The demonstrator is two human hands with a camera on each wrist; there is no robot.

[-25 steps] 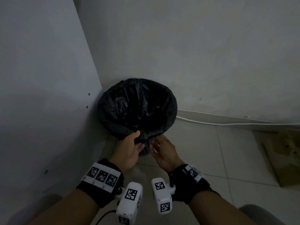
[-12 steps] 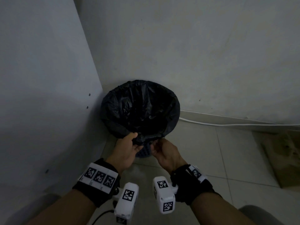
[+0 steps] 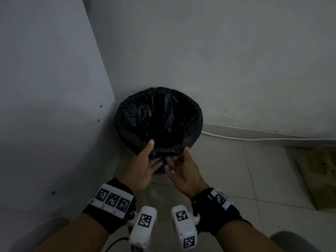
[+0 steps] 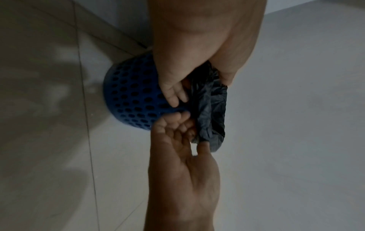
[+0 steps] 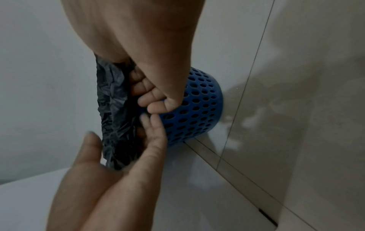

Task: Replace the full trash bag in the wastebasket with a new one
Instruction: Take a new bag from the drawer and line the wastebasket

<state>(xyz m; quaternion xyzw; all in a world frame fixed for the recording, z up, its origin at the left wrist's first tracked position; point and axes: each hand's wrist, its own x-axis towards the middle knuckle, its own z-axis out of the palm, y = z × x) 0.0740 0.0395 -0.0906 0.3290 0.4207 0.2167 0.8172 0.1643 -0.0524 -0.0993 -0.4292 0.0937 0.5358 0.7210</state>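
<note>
In the lower middle of the head view, the left hand (image 3: 143,166) and right hand (image 3: 181,166) pinched the near folded edge of the black trash bag (image 3: 160,117), thumbs above, on the blue perforated wastebasket (image 4: 134,100), directly ahead and equally near both

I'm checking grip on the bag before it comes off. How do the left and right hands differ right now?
The left hand has its thumb over the top of the black trash bag rim with fingers below; the right hand is turned palm up, its thumb tip at the rim. The left hand works the nearer-left part of the rim, the right hand the nearer-right. Both sit at the bag's folded edge, over the blue wastebasket, fingertips almost meeting.
</note>
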